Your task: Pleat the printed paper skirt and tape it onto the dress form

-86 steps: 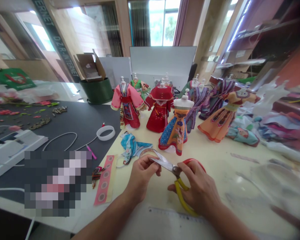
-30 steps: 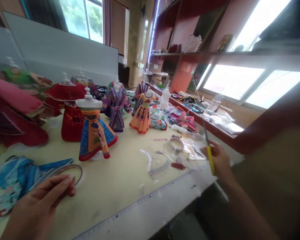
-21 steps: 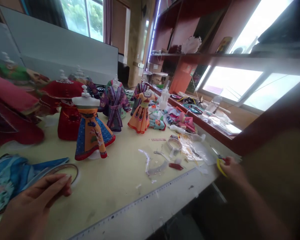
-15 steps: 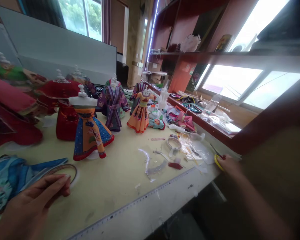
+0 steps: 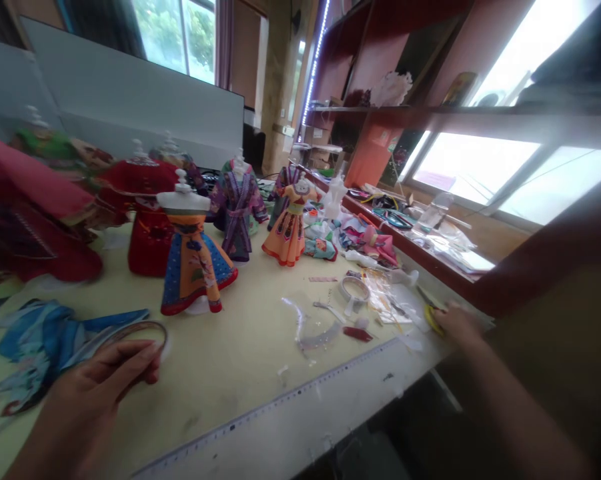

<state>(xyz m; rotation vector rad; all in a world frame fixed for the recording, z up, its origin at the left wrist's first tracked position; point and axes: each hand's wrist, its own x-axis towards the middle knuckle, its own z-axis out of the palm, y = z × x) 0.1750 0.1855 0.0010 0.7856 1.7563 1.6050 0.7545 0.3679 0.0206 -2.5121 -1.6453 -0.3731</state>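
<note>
My left hand (image 5: pixel 113 370) is at the lower left with fingers pinched on a thin brown ring (image 5: pixel 147 324) that looks like a narrow roll of tape. Just behind it, blue patterned fabric (image 5: pixel 45 340) lies crumpled. Out at the table's right edge, my right hand (image 5: pixel 457 323) is closed on yellow-handled scissors (image 5: pixel 433 319), blades pointing away from me. Motion blurs this hand, and whether the scissors touch the table I cannot tell. Left of them are a clear plastic packet (image 5: pixel 380 293) and a wider tape roll (image 5: pixel 354 290).
Small dress forms in costumes, among them an orange-and-blue dress (image 5: pixel 193 270) and a purple robe (image 5: pixel 237 213), stand across the back. A ruler (image 5: pixel 280 400) runs along the front edge. Clear curved strips (image 5: pixel 320 337) and a dark red scrap (image 5: pixel 357 333) lie mid-table. A shelf unit (image 5: pixel 430 230) borders the right.
The view has turned slightly left, so the scene sits further right. My right hand has brought the scissors a little leftward over the table. My left hand keeps its pinch on the ring.
</note>
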